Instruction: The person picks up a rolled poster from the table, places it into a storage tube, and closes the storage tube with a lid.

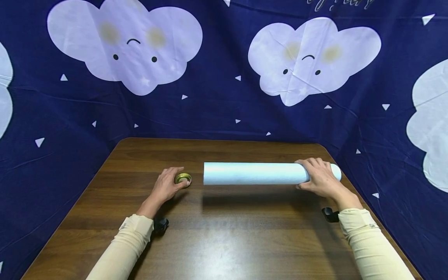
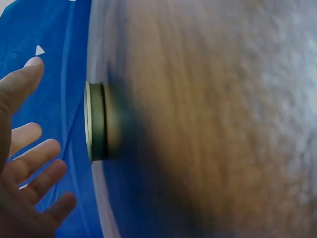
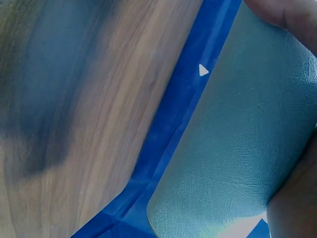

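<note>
A small gold round lid, which looks like a jar lid, lies on the wooden table left of centre. My left hand is just beside it, thumb and fingers spread on its near side. In the left wrist view a gap shows between the fingers and the lid. My right hand grips a long pale blue cylinder near its right end, fingers over the top. The cylinder is level above the table, its shadow below. Up close, the cylinder has a finely wrinkled surface.
The brown wooden table has rounded far corners. Behind it hangs a dark blue cloth with cloud and triangle prints. Black devices sit at both wrists, and the right one is close to the table's right edge.
</note>
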`<state>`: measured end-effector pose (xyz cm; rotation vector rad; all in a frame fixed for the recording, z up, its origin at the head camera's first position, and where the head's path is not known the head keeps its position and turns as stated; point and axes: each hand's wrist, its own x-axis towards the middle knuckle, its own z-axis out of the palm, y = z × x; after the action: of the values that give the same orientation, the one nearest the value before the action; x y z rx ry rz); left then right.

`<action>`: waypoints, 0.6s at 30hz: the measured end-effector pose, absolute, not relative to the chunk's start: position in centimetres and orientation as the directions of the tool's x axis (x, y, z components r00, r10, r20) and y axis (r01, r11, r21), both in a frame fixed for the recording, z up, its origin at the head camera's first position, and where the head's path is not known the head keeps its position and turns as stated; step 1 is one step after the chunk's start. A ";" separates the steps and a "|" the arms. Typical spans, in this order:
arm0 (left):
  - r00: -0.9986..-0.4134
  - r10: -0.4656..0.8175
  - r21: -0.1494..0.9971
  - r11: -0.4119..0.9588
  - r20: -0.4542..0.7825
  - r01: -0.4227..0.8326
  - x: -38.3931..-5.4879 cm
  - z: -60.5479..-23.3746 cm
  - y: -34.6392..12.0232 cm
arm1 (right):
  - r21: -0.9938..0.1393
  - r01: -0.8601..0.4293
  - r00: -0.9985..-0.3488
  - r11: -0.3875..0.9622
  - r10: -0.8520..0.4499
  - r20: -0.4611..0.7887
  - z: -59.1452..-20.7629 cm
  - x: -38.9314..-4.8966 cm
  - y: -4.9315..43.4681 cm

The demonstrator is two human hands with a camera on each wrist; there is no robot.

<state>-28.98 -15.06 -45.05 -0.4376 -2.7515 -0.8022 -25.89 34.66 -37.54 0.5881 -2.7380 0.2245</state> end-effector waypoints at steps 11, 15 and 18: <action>-0.960 0.237 0.447 0.850 0.147 0.278 -30.2 -46.0 -14.9 | -0.073 -0.421 -0.859 0.904 -0.372 0.353 -37.9 -26.0 35.0; -0.965 0.238 0.431 0.864 0.109 0.262 -30.6 -46.1 -14.9 | -0.069 -0.424 -0.857 0.903 -0.376 0.352 -37.9 -25.9 35.0; -0.967 0.240 0.424 0.870 0.081 0.251 -30.7 -46.2 -15.0 | -0.066 -0.427 -0.855 0.902 -0.379 0.354 -37.8 -26.0 35.0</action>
<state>-30.65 -15.00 -46.19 -0.3960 -3.0134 -0.6891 -25.96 34.95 -37.78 0.5965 -2.7306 0.2026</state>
